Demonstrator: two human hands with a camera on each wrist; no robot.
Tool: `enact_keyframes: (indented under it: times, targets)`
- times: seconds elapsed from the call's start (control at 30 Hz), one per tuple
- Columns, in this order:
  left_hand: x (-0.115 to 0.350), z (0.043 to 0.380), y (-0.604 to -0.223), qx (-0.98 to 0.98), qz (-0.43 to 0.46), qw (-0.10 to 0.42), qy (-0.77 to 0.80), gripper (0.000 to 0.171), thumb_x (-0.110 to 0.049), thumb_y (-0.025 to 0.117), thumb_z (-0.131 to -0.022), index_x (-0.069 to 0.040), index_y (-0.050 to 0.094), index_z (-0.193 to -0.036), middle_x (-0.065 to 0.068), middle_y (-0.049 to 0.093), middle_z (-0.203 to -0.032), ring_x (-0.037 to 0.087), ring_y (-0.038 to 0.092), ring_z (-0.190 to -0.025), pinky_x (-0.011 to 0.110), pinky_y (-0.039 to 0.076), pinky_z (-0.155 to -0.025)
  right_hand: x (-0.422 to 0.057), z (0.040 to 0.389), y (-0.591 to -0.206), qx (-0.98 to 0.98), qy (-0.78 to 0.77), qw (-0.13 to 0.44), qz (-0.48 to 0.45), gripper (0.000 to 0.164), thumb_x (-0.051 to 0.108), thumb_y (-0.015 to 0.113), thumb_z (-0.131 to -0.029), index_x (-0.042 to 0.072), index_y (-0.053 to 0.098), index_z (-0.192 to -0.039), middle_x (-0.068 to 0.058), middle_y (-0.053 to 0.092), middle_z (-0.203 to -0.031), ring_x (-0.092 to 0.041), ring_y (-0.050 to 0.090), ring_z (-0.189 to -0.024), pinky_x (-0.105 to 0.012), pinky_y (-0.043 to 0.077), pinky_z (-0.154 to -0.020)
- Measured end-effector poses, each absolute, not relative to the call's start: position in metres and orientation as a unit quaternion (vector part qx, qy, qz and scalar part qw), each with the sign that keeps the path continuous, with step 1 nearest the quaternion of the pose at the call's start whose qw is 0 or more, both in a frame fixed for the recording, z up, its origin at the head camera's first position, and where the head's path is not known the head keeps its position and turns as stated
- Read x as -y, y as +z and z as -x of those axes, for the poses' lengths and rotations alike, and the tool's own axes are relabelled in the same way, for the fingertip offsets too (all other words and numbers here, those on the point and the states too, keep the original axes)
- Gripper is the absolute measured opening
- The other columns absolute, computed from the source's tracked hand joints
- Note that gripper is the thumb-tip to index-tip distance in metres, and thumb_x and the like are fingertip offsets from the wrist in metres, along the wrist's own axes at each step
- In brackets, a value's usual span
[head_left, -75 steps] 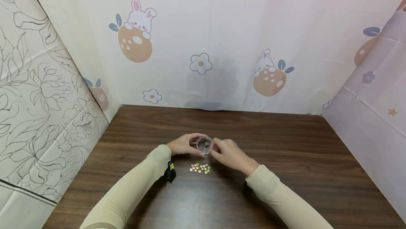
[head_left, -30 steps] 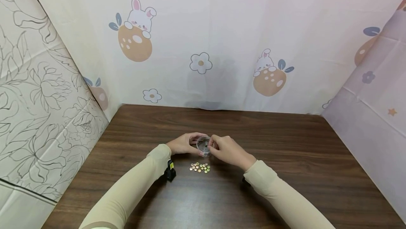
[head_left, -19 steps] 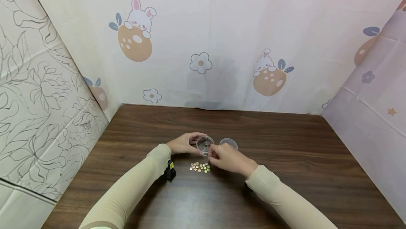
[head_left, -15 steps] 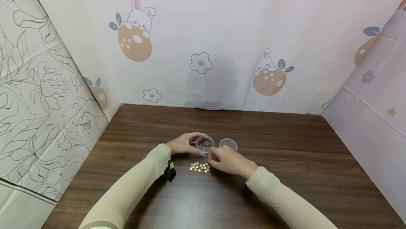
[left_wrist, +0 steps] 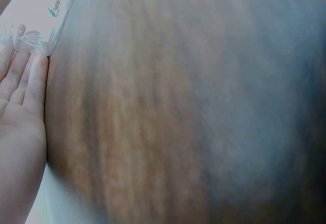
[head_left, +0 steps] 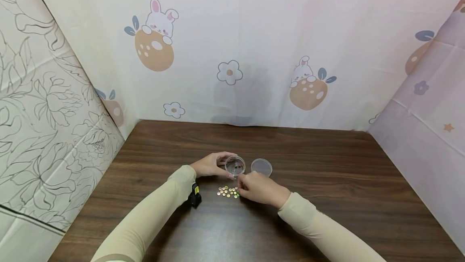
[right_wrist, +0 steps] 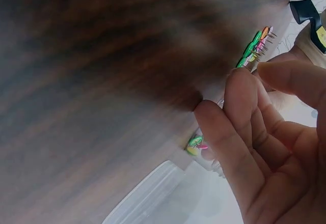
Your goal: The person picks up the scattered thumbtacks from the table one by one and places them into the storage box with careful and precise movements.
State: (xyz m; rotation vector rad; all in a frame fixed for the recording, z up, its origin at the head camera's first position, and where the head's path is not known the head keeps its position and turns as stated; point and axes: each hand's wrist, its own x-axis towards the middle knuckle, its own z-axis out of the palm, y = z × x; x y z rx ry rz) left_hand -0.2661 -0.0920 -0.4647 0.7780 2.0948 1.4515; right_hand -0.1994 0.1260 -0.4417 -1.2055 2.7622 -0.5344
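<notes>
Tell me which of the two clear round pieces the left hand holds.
The dish on the left, in the left hand, with small bits inside; the other piece lies apart, to its right.

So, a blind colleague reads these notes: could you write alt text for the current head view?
A person's left hand holds a clear, round plastic dish with tiny dark pieces inside; the right hand is at a cluster of small, round, golden discs. Right of the dish, a shallow, clear plastic lid lies on a dark-brown wooden table.
</notes>
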Motion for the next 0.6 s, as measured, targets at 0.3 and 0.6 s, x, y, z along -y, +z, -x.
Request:
enact_keyframes:
  times: [0.3, 0.6]
  targets:
    - [0.0923, 0.2657, -0.4628, -0.763, -0.292, 0.236, 0.526, 0.072, -0.019, 0.077, -0.078, -0.014, 0.042, -0.14, 0.008, 0.05, -0.135, 0.023, 0.045, -0.122, 0.046, 0.038, -0.104, -0.1231, 0.1994, -0.4424, -0.909, -0.145, 0.029, 0.389, 0.012, 0.013, 0.063, -0.085, 0.015, 0.059, -0.074, 0.009, 0.056, -0.061, 0.001, 0.045, -0.049, -0.023, 0.044, -0.045]
    - [0.0926, 0.2656, -0.4627, -0.762, -0.293, 0.235, 0.528, 0.072, -0.018, 0.077, -0.078, -0.012, 0.041, -0.14, 0.008, 0.05, -0.135, 0.023, 0.045, -0.121, 0.046, 0.039, -0.103, -0.122, 0.1981, -0.4406, -0.913, -0.131, 0.022, 0.387, 0.013, 0.013, 0.063, -0.084, 0.015, 0.058, -0.072, 0.01, 0.055, -0.06, 0.0, 0.044, -0.049, -0.024, 0.044, -0.044]
